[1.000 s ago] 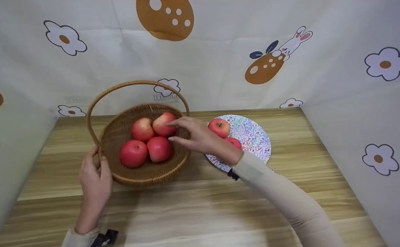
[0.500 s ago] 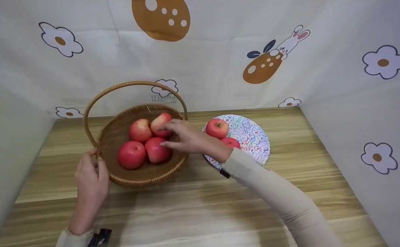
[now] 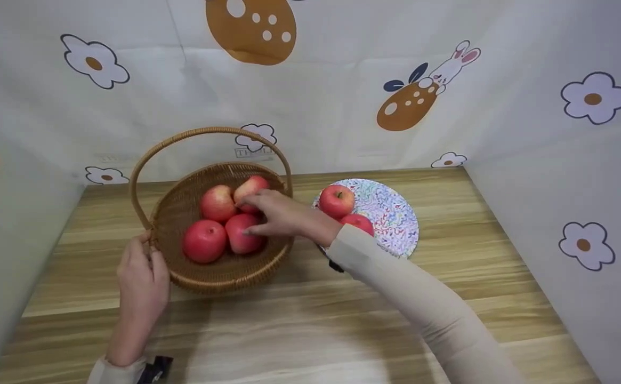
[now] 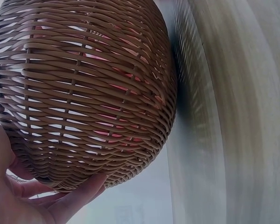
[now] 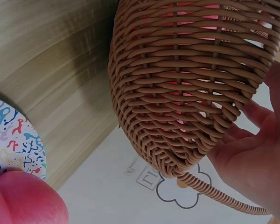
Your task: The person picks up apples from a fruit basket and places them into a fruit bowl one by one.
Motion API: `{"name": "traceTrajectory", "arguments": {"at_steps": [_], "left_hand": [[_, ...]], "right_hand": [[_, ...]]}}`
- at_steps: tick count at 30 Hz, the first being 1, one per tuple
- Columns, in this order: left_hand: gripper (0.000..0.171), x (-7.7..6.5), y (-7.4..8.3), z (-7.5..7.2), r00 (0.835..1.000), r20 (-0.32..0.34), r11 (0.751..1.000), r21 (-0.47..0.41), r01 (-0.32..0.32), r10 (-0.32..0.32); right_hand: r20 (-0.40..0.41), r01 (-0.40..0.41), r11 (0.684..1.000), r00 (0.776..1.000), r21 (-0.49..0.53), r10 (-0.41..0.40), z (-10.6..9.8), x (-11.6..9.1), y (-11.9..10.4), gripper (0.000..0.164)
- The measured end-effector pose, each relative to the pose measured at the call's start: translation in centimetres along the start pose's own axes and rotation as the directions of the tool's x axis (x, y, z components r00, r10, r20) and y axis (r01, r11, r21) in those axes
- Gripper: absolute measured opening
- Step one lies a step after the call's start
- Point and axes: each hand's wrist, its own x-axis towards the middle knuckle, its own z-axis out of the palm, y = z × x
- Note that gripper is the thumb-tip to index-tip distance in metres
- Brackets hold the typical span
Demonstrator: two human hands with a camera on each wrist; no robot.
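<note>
Several red apples lie in a round wicker basket with a tall arched handle. My left hand grips the basket's left rim at the foot of the handle; in the left wrist view its fingers press on the weave. My right hand reaches over the right rim, fingers spread over the back right apple and thumb over the front right apple. The back left apple and front left apple lie beside them. In the right wrist view, the basket wall partly hides the right hand's fingers.
Right of the basket lies a round speckled plate bearing a red apple and another apple, under the right forearm's edge. A wooden table supports everything. Pale printed sheets wall in the back and sides.
My right hand has moved left and slightly down, further over the two right-hand apples. My left hand stays at the basket rim. The basket and apples look unmoved relative to the table.
</note>
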Motion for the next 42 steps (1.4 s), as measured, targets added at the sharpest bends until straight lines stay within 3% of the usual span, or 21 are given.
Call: {"name": "traceTrajectory", "arguments": {"at_steps": [12,27,36,42], "left_hand": [[0.034,0.0,0.0,0.1,1.000,-0.019,1.000,0.000,-0.023,0.023],[0.034,-0.1,0.1,0.3,0.998,-0.037,0.999,0.019,-0.045,0.046],[0.033,-0.2,0.1,0.3,0.999,-0.035,0.999,0.021,-0.028,0.029],[0.032,-0.3,0.0,0.2,0.998,-0.044,0.999,0.025,-0.038,0.039]], "right_hand": [[0.092,-0.075,0.993,0.992,-0.096,0.084,1.4,1.9,-0.6,0.061],[0.145,-0.039,0.982,0.987,-0.183,0.066,2.1,2.6,-0.6,0.053],[0.128,-0.028,0.973,0.990,-0.228,0.059,2.8,1.9,-0.7,0.052],[0.111,-0.039,0.966,0.991,-0.255,0.070,3.3,1.7,-0.8,0.061]]}}
